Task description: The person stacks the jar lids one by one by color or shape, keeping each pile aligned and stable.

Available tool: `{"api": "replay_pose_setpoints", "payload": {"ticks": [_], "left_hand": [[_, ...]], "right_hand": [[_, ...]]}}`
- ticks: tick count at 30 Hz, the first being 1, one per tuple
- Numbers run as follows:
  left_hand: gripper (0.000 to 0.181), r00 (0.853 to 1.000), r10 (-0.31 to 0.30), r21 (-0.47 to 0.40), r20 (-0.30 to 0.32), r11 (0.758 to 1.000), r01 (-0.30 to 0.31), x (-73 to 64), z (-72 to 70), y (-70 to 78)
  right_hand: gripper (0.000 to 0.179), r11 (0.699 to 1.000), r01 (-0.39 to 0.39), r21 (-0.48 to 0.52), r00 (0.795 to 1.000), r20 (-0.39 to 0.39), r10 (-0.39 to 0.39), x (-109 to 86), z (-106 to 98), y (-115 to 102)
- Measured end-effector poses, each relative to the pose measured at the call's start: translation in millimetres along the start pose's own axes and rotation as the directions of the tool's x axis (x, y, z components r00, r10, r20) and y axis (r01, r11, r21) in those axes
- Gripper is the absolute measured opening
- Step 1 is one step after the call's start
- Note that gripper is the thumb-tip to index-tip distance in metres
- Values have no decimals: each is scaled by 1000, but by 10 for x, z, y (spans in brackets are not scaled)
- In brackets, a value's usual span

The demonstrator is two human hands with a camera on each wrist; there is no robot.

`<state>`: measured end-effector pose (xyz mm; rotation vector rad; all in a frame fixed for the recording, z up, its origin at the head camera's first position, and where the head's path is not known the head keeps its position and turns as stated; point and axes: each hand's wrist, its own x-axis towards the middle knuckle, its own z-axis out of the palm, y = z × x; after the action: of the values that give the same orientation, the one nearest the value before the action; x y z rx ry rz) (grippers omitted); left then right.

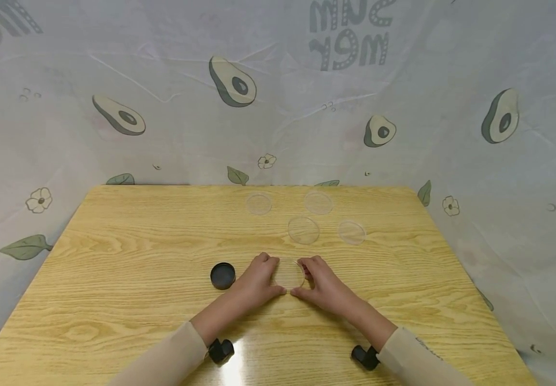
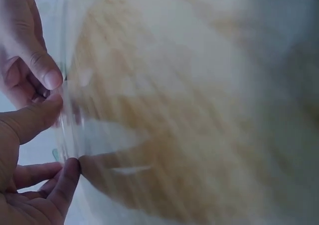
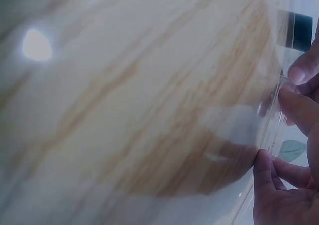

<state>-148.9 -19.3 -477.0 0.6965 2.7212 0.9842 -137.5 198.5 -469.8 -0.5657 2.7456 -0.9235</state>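
Note:
A clear round disc [image 1: 289, 274] lies low over the wooden table, between my two hands. My left hand [image 1: 260, 280] holds its left edge between thumb and fingers. On the opposite edge, my right hand [image 1: 323, 284] has thumb and fingers spread around the rim in the same way. The thumbs almost meet at the near side. In the left wrist view the left fingertips [image 2: 73, 166] touch the transparent rim; the right wrist view shows the right fingertips [image 3: 262, 157] against it. Just left of my left hand sits a shallow black round lid [image 1: 222, 275].
Several more clear discs lie towards the back, among them one at the back left [image 1: 259, 203] and one at the right [image 1: 352, 232]. The wooden table [image 1: 128, 257] ends at a patterned cloth backdrop [image 1: 297, 123]. Black wrist mounts [image 1: 221, 351] hang under both forearms.

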Motion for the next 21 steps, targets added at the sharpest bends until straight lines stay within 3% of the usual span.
{"api": "replay_pose_setpoints", "payload": {"ticks": [7,15,21], "left_hand": [[57,998,-63,-82,-6,995,63,83,-149,34],[57,991,-102,-107,-83,990,93,292,-624,110],[61,987,-109,-61,-119,993,102,485,-897,18]], "right_hand": [[57,1000,3,15,1000,5,-3,-9,-19,17],[58,999,7,47,1000,22,-8,-8,-13,20],[55,999,4,42,1000,18,-4,-11,-3,14]]}}
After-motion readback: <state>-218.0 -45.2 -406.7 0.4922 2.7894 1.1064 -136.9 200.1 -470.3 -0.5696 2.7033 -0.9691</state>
